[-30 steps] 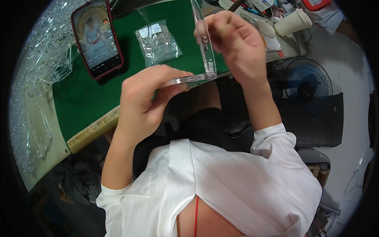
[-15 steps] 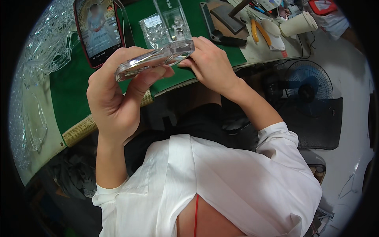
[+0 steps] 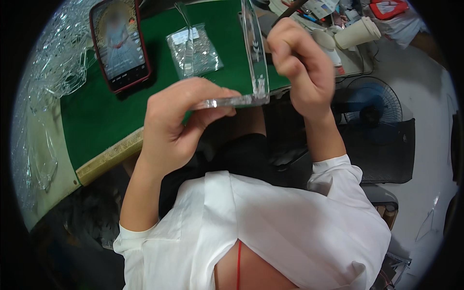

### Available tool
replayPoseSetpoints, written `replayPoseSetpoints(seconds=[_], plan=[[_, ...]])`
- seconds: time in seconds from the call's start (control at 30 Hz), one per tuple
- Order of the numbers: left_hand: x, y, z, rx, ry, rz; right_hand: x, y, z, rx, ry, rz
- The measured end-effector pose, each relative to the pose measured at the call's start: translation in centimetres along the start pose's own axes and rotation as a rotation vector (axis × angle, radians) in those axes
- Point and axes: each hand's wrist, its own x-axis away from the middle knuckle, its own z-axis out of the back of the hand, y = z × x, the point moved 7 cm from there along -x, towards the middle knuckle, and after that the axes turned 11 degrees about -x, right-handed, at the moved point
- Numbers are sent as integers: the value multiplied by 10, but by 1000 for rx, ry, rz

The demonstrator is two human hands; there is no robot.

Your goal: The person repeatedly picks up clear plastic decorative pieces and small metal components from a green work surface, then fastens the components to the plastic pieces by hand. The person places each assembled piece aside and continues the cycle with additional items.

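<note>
My left hand (image 3: 176, 123) pinches a clear plastic piece (image 3: 232, 102) between thumb and fingers, above the table's near edge. Its two flat parts meet at roughly a right angle, one lying level in the hand, the other rising away at the right with small markings on it. My right hand (image 3: 304, 67) is raised just right of that upright part, apart from it, with fingers curled closed. Whatever those fingers may hold is hidden. Beyond the left hand, a small clear bag (image 3: 195, 50) of silvery bits with a white label lies on the green mat (image 3: 111, 111).
A phone (image 3: 121, 43) in a red case shows a picture. Clear plastic pieces (image 3: 58, 58) are heaped at left. A dark-handled tool (image 3: 292, 10), partly behind my right hand, and a white cup (image 3: 358, 33) are at far right. A blue fan (image 3: 372, 104) stands beside the table.
My right hand has let go of the clear piece and moved right and up, its fingers curled. The left hand has moved right and lower and turned the piece edge-on.
</note>
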Motion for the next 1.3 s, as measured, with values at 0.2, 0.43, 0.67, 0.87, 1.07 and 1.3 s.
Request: replayPoseSetpoints(seconds=[0.2,0.43,0.67,0.87,1.07,1.3], plan=[[-3,-4,-13,49,10,55,-9,-39,-7,292,-148,265],[-1,-7,-15,48,-41,51,-9,-40,-2,293,-125,283],[0,-9,-15,77,-57,91,-11,-38,-3,309,-147,312],[-1,-8,-14,75,-28,88,-10,-37,-3,285,-154,287],[0,-10,-17,128,-45,130,-11,-37,0,299,-162,352],[-3,-7,-14,53,-25,111,-11,-32,2,241,-139,263]])
